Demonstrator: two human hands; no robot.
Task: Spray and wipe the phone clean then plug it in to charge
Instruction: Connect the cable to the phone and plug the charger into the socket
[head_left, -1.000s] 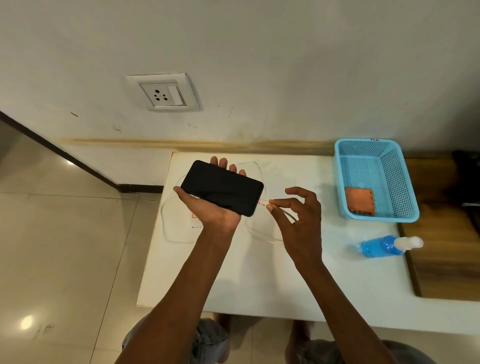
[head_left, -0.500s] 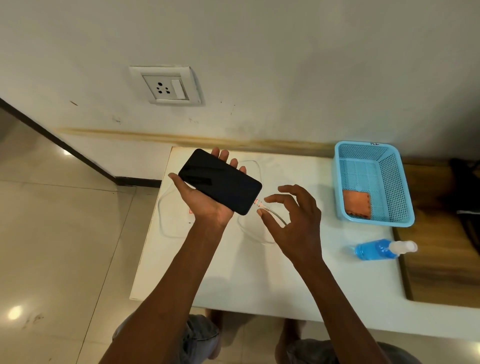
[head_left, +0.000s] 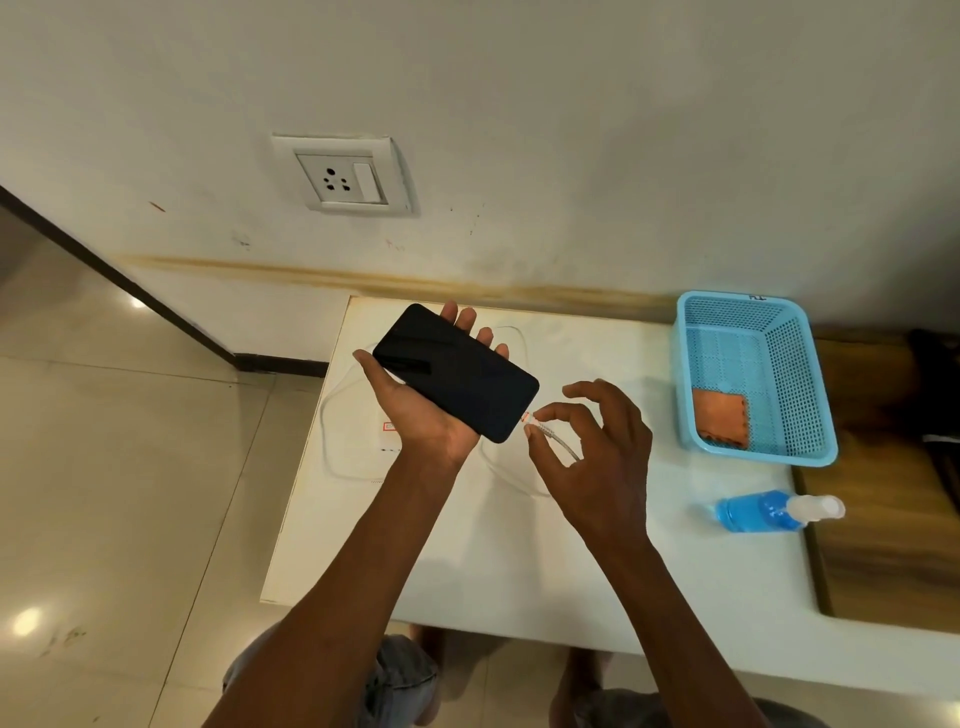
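Pinching again, right hand grips cable at phone.

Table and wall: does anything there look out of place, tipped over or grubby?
Yes. The blue spray bottle lies on its side on the white table, near the right edge, rather than standing. A yellowish-brown stain runs along the wall just above the table. No spill shows.
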